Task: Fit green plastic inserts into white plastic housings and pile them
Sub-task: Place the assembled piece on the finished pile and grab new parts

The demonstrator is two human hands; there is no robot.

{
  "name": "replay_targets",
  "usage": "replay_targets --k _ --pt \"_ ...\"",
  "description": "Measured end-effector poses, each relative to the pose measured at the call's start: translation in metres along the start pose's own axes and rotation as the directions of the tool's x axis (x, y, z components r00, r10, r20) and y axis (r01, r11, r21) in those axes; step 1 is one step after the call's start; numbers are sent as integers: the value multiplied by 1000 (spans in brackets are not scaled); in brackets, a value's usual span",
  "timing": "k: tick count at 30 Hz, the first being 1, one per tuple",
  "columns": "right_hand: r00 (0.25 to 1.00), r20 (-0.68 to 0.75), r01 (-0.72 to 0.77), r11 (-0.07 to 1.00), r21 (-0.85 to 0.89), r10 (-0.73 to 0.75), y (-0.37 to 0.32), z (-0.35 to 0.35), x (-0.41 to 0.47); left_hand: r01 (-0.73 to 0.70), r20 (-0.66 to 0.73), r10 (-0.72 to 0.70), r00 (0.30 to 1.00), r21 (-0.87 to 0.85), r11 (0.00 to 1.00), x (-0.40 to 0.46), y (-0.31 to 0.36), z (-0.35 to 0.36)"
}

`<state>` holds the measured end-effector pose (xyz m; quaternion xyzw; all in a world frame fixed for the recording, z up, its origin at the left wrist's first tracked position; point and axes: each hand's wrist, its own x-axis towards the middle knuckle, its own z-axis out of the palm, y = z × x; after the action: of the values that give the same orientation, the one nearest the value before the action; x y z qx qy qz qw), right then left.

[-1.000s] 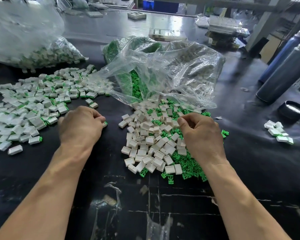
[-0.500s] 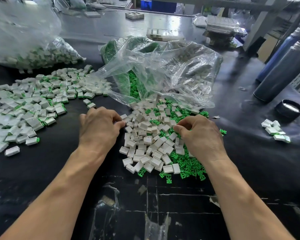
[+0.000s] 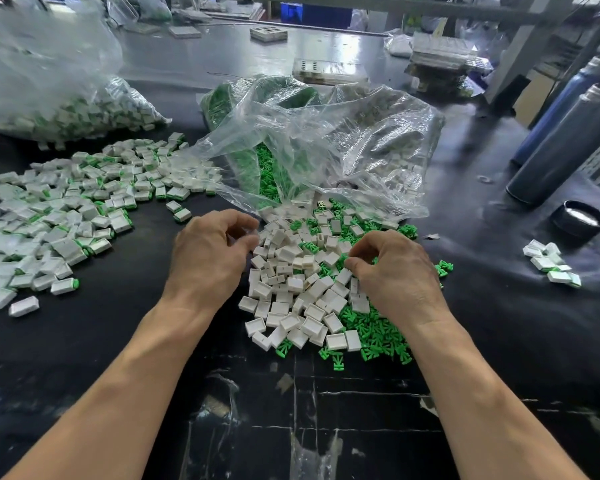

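Note:
A heap of white housings [image 3: 291, 282] lies mixed with loose green inserts [image 3: 371, 334] in front of me on the black table [image 3: 499, 323]. My left hand [image 3: 208, 258] is at the heap's left edge, with thumb and curled fingers closing round a white housing [image 3: 254, 234] that is blurred. At the heap's right side, the fingertips of my right hand [image 3: 395, 275] pinch a green insert [image 3: 343, 259]. Assembled white-and-green pieces [image 3: 66, 216] spread in a wide pile on the left.
A crumpled clear bag [image 3: 326, 147] spilling green inserts and housings lies behind the heap. Another full bag [image 3: 59, 95] sits at the back left. Dark bottles [image 3: 568, 140], a black cap [image 3: 579, 218] and a few assembled pieces [image 3: 551, 261] are on the right.
My left hand moved right from the assembled pile to the heap's left edge and closed its fingers there. My right hand stayed on the heap, fingertips working among the inserts.

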<state>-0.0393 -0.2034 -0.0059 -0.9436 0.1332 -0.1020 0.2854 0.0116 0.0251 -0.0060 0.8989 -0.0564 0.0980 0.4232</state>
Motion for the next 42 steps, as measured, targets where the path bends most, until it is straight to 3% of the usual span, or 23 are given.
replay_targets --k 5,8,11,17,22,25,34,42 --pt "995 -99 65 919 389 -28 -2 -1 -5 40 105 13 994 -484 874 -8 15 4" --pt "994 -69 105 793 600 -79 -12 1 -11 40 143 45 989 -539 841 -11 22 9" --pt "989 -60 140 702 698 -137 -19 2 -16 38 160 66 985 -574 818 -14 25 12" --pt "985 -40 142 649 747 -168 -24 5 -22 113 204 57 977 -729 675 -18 31 11" --pt "981 -68 165 602 781 -181 -26 8 -24 277 308 -15 951 -830 484 -20 36 13" --pt "980 -99 183 572 800 -175 -27 9 -24 335 350 -46 935 -836 434 -20 37 15" --pt "976 -115 194 505 841 -182 -28 9 -24 416 405 -126 905 -790 451 -22 41 18" --pt "981 -106 180 544 820 -163 -28 11 -23 421 410 -136 902 -764 489 -24 39 21"
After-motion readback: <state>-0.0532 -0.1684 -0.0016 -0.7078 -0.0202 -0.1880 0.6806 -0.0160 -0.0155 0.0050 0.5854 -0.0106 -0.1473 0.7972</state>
